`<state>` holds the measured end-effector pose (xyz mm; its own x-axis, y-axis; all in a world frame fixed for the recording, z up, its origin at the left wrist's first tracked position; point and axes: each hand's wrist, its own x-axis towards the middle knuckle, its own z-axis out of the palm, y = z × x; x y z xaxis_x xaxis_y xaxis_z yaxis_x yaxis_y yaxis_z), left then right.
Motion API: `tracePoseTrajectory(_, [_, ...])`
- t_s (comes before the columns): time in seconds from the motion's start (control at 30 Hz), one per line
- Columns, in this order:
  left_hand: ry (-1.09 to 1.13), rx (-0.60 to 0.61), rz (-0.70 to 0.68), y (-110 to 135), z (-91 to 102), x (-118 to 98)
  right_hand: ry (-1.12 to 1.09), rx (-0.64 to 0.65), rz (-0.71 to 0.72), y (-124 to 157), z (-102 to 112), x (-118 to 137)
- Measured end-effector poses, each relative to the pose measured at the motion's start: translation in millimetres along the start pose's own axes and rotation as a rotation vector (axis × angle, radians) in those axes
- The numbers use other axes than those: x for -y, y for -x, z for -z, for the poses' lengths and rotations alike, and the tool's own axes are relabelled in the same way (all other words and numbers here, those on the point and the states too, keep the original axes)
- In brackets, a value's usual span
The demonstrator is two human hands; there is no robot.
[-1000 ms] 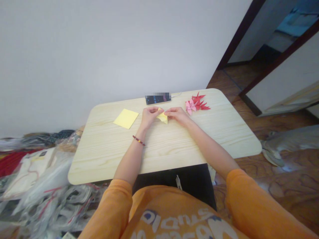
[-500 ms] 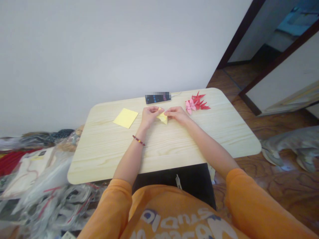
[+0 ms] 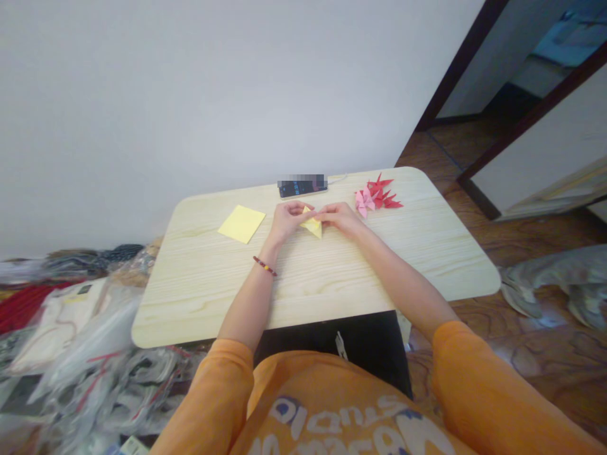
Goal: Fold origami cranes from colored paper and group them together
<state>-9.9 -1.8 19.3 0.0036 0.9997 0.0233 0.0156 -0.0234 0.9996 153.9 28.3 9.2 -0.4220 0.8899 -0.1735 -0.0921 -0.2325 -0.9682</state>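
Note:
Between my two hands is a small piece of folded yellow paper (image 3: pixel 313 228), just over the middle of the table. My left hand (image 3: pixel 288 221) pinches its left side, thumb and fingers closed together. The right side is gripped by the fingertips of my right hand (image 3: pixel 339 217). My fingers hide part of the folds. Left of my left hand lies a square stack of yellow paper (image 3: pixel 241 224). Folded paper flowers, one pink (image 3: pixel 365 201) and several red (image 3: pixel 382 193), rest to the right of my right hand.
A phone (image 3: pixel 303 187) with a cable lies at the back of the pale wooden table (image 3: pixel 199 284), against the wall. Plastic-wrapped bundles (image 3: pixel 128 385) are heaped on the left. At the right, another person's legs and shoes (image 3: pixel 521 294) are on the floor.
Both hands keep hold of the folded yellow paper, and its lower point shows slightly more. The whole view has shifted a little; the other things stay in place.

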Motion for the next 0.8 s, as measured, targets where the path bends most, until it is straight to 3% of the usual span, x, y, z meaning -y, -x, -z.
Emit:
tracePoseTrajectory(0.27, [-0.061,-0.017,-0.056,-0.1,3.5,0.0,0.086,0.076,0.019,-3.7,7.6,-4.0])
tracePoseTrajectory(0.47, [-0.077,-0.057,-0.012,-1.7,2.4,2.9,0.248,0.083,0.071,-2.3,7.9,1.9])
tracePoseTrajectory(0.8, [-0.028,-0.117,0.02,-5.6,7.7,6.2,0.26,0.114,0.03,-2.8,8.3,2.7])
